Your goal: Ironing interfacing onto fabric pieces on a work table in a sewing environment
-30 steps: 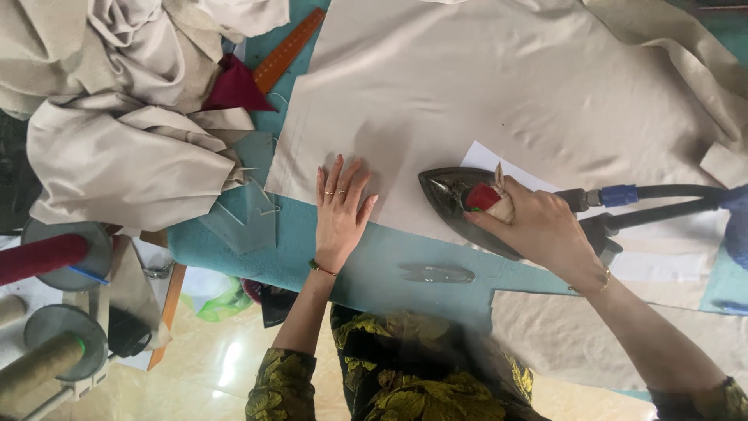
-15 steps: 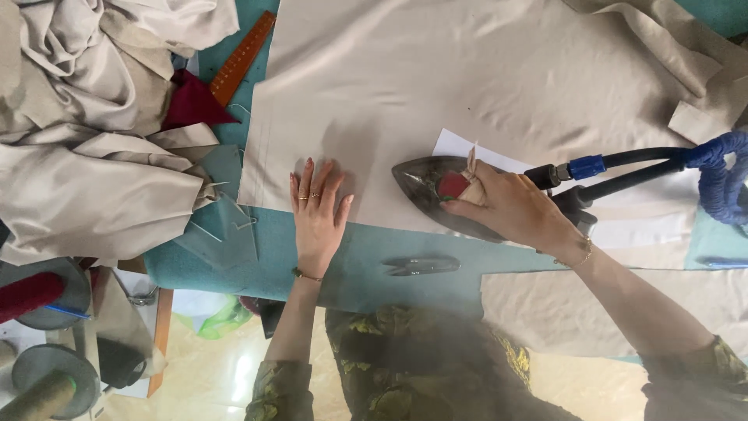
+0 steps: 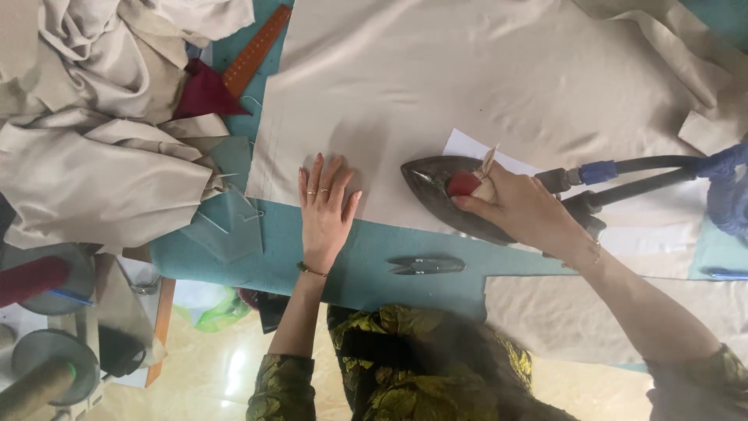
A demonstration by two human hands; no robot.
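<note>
A large beige cloth (image 3: 467, 86) lies spread over a teal table (image 3: 366, 269). My left hand (image 3: 323, 210) rests flat, fingers apart, on the cloth's near edge. My right hand (image 3: 526, 210) grips the handle of a dark steam iron (image 3: 436, 183) whose pointed nose faces my left hand, a short gap between them. A red knob shows at my fingers. Black hoses with a blue fitting (image 3: 623, 175) run from the iron to the right. A white paper piece (image 3: 467, 144) lies under the iron.
Small thread snips (image 3: 425, 266) lie on the table near me. Crumpled beige fabric (image 3: 101, 148) is heaped at left with a maroon scrap (image 3: 204, 92) and an orange ruler (image 3: 255, 51). Clear plastic templates (image 3: 230, 222) sit at the table edge. Thread cones (image 3: 35, 281) stand lower left.
The iron and my right hand have slid left along the cloth toward my left hand. My left hand stays pressed flat on the cloth edge.
</note>
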